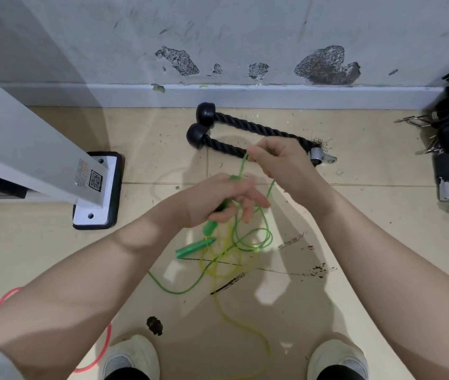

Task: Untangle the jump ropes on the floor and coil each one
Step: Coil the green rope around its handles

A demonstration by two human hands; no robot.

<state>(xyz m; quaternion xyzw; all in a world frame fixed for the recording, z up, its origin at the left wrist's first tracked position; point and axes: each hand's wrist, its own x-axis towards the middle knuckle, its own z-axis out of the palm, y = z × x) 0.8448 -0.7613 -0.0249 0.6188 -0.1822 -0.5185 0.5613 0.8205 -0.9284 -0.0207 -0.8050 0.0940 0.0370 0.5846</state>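
Mid-task, nowhere near done. I see my left hand (217, 198) at frame centre, fingers curled around a green handle (210, 226) of the green jump rope (253, 237), grip clamped on it. My right hand (278, 160) is just above and right of centre, pinching the green cord between thumb and fingers and lifting a taut run of it up from the left hand.

The second green handle (194, 248) hangs or lies just below the held one; I can't tell if it touches the floor (382, 242).

Below the hands, green loops hang loose and overlap a yellow jump rope (223, 270), whose cord trails down toward the bottom of the frame between my shoes (132, 357). The two cords still cross, so I judge the untangling unfinished.

A red jump rope (102, 352) curves at lower left, partly hidden by my left arm; I can't tell whether it's coiled.

My read: no rope is coiled yet. Left to do: free green from yellow, wind green, then do yellow and red.

Off-task: a black rope attachment (245, 133) lies by the wall at upper centre.
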